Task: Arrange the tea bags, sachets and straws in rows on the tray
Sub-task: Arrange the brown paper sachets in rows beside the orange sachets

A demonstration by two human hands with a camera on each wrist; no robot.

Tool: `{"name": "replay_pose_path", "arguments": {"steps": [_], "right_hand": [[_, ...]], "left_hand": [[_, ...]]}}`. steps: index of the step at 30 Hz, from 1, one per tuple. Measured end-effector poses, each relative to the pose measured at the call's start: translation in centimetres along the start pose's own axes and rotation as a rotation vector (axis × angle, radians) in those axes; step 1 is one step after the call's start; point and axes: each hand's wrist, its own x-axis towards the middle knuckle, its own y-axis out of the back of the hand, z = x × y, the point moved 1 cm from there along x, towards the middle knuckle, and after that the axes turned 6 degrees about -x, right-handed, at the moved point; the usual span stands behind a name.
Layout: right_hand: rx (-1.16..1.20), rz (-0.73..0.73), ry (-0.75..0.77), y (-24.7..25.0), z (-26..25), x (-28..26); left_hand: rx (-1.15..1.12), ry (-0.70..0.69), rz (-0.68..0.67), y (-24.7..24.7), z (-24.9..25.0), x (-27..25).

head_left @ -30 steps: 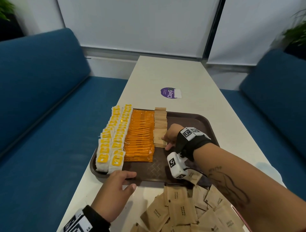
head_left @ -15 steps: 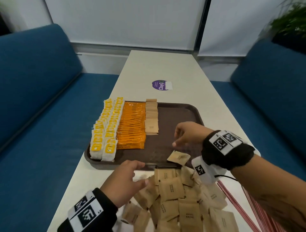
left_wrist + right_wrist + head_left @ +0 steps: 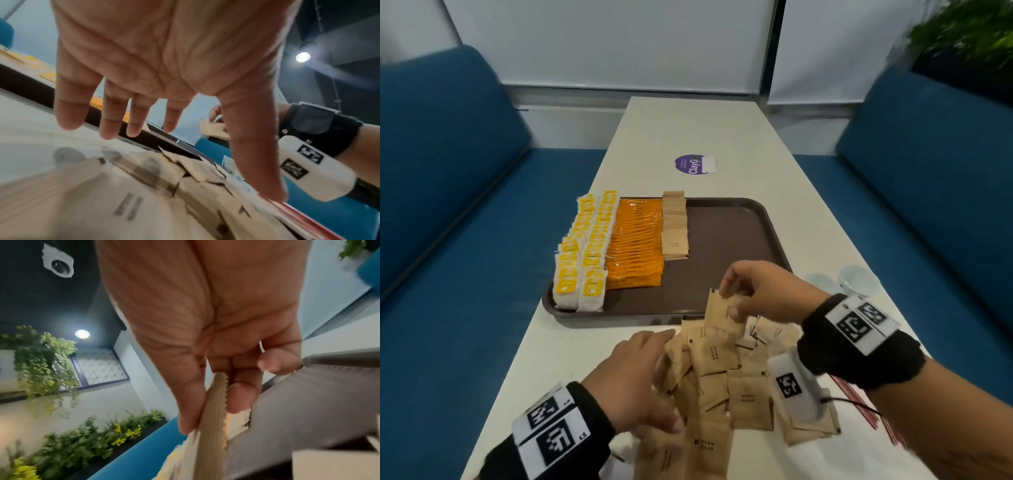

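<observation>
A brown sugar sachet [image 3: 724, 310] is pinched between thumb and fingers of the right hand [image 3: 760, 291], raised above the loose sachet pile [image 3: 726, 380] just before the tray [image 3: 729, 240], while the left hand [image 3: 633, 380] is spread flat over the pile's left edge.

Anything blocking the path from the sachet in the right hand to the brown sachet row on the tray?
Nothing visible. The right hand pinches a brown sachet above the tray's near rim; bare tray floor lies between it and the brown sachet row.
</observation>
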Motion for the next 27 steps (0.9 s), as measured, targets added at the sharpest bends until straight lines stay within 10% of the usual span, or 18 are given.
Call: {"name": "replay_pose_path", "arguments": {"steps": [10, 27], "right_hand": [[-0.301, -0.073, 0.027, -7.0, -0.7, -4.1], [-0.516, -0.105, 0.088, -9.5, -1.5, -3.7]], "left_hand": [[0.340, 0.090, -0.044, -2.7, 0.8, -1.4], [-0.257, 0.213, -0.085, -1.0, 1.0, 2.8]]}}
